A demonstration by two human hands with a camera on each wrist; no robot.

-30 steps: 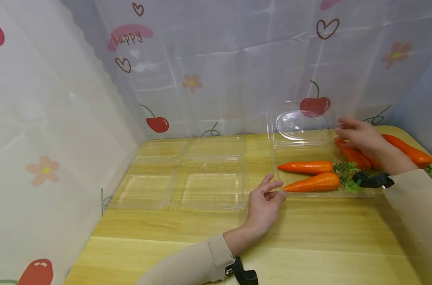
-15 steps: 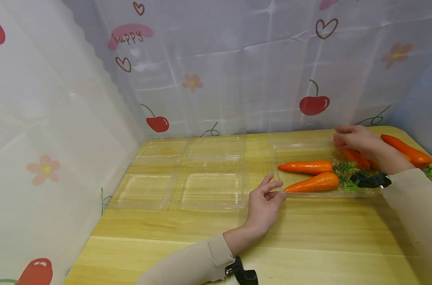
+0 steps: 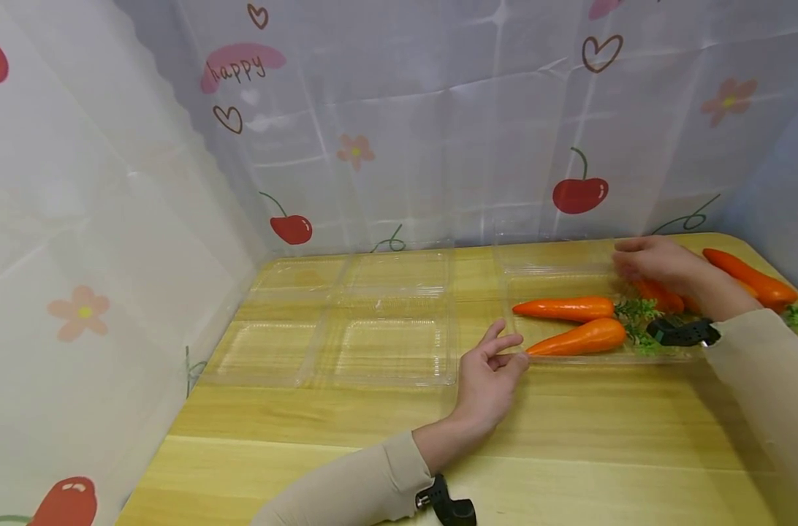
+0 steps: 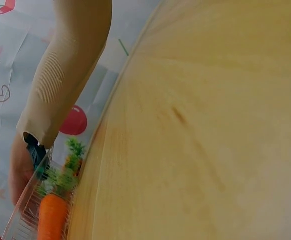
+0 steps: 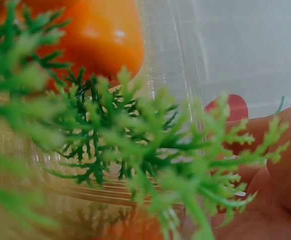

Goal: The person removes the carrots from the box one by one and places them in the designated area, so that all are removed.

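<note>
A clear plastic food container (image 3: 590, 359) with its hinged lid (image 3: 557, 252) folded back stands at the right of the table in the head view. Two orange carrots (image 3: 566, 309) with green leafy tops lie in it, tips to the left. My left hand (image 3: 487, 383) pinches its front left corner between thumb and forefinger, the other fingers raised. Across the container, my right hand (image 3: 658, 263) grips the far right edge near the hinge, fingertips pointing left and down. In the right wrist view, green leaves (image 5: 170, 165) cover part of that hand (image 5: 270, 200) beside the clear wall.
Two more clear containers (image 3: 389, 383) with lids folded back stand side by side at the left. More carrots (image 3: 747, 277) lie at the right end, partly behind the right wrist. A printed curtain (image 3: 438, 146) rises behind the wooden table (image 3: 570, 438).
The container's lid has dropped back from nearly upright to lying low behind it. My right hand has come down from the lid's side to the container's edge. The left hand has stayed put.
</note>
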